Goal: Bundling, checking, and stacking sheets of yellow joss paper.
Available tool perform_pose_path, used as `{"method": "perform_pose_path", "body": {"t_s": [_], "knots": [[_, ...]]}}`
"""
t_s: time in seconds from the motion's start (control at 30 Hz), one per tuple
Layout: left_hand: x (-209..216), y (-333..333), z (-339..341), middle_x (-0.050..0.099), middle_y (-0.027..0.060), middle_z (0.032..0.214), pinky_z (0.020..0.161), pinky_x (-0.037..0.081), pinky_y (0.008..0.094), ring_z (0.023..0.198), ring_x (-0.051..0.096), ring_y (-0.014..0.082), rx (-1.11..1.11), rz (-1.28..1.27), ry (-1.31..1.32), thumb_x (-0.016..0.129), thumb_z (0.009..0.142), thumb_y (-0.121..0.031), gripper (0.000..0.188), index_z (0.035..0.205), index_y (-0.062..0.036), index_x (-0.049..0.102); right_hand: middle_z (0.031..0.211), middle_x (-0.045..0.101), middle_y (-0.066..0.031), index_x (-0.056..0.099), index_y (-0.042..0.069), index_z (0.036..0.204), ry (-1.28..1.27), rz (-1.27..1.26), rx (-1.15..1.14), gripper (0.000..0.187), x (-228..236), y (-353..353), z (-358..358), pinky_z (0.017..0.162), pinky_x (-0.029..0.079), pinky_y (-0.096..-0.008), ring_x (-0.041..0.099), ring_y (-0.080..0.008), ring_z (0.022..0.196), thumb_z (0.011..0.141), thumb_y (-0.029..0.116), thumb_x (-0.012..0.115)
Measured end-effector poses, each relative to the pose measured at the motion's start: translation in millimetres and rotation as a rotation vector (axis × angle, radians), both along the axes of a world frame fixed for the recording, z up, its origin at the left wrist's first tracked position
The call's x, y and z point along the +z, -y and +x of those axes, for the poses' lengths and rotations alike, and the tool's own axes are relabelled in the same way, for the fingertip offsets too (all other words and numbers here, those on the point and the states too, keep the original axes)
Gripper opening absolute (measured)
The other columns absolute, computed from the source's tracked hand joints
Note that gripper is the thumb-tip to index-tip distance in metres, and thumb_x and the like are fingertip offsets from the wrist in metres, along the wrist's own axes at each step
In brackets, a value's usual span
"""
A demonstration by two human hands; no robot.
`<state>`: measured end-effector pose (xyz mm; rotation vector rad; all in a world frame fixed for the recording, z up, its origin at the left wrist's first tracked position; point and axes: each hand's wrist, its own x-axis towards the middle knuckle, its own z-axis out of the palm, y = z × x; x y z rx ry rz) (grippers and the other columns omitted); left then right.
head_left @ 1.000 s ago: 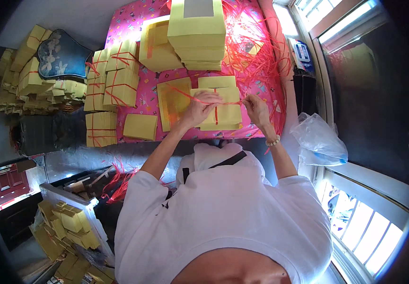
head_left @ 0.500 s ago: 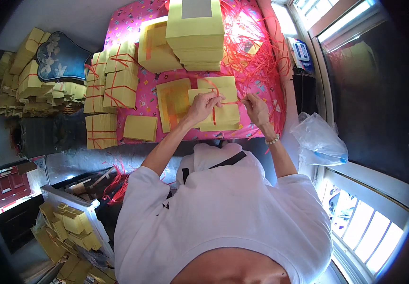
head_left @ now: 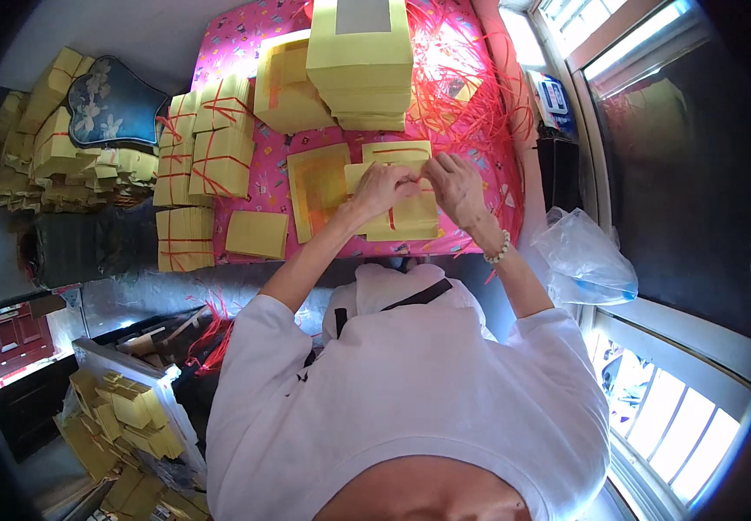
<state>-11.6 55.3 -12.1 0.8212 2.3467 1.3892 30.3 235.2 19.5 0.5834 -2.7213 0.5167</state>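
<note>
In the head view, a stack of yellow paper [head_left: 414,226] lies near the front edge of the pink patterned table, with a red plastic strap [head_left: 392,219] running over it. Above the stack, my left hand [head_left: 380,191] is closed, fingers pinching the strap. My right hand [head_left: 455,189], a beaded bracelet on its wrist, pinches the strap too, its fingertips close to the left ones. The strap's crossing is partly hidden by the fingers. Left of the stack lies a flat yellow sheet [head_left: 316,195] with an orange-gold patch.
A tall yellow paper pile [head_left: 360,74] stands behind the hands. Strapped bundles [head_left: 221,161] and a small loose stack [head_left: 257,235] sit at the left. Tangled red straps [head_left: 471,104] cover the far right. A clear plastic bag [head_left: 585,256] hangs beside the table.
My right hand has moved left and slightly up, drawing in close to my left hand over the stack. The left hand has shifted only a little.
</note>
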Motion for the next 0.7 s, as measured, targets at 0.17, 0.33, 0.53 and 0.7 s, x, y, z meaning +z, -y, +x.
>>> {"method": "perform_pose_path", "body": {"t_s": [0.17,0.33,0.53,0.7], "knots": [[-7.8,-4.0,-2.1,0.064,0.0147,0.070,0.061,0.049,0.0370,0.065,0.063,0.0303,0.033,0.006,-0.198,0.063,0.079,-0.018,0.014,0.084,-0.0057,0.067,0.080,0.054,-0.0072,0.056,0.008,0.088,0.033,-0.134,0.111,0.011,-1.3,5.8,-11.4,0.066,0.044,-0.0370,0.054,-0.0261,0.081,0.078,0.011,0.061],[-12.9,-2.5,-5.3,0.065,0.0110,0.067,0.058,0.048,0.0327,0.062,0.063,0.0211,0.037,-0.062,-0.012,0.061,0.082,-0.016,0.015,0.082,-0.0027,0.068,0.078,0.056,-0.0087,0.058,0.007,0.090,0.058,-0.335,0.153,0.012,-17.1,-6.0,-8.3,0.070,0.045,-0.0385,0.055,-0.0282,0.081,0.080,0.013,0.061],[-11.9,0.8,-9.6,0.065,0.0046,0.067,0.060,0.047,0.0280,0.064,0.062,0.0117,0.014,0.089,0.272,0.061,0.080,-0.011,0.011,0.079,-0.0024,0.068,0.074,0.055,-0.0085,0.059,0.009,0.089,0.206,-0.181,-0.030,0.013,-21.3,-1.2,26.6,0.062,0.047,-0.0386,0.058,-0.0279,0.073,0.081,0.019,0.061],[-15.1,4.8,-12.4,0.068,0.0037,0.075,0.064,0.049,0.0257,0.068,0.063,0.0107,-0.087,0.232,0.396,0.063,0.079,-0.010,0.009,0.085,-0.0053,0.068,0.079,0.056,-0.0112,0.059,0.006,0.093,0.223,-0.270,0.044,0.014,-17.8,4.0,34.2,0.061,0.048,-0.0377,0.058,-0.0290,0.070,0.080,0.009,0.060]]}}
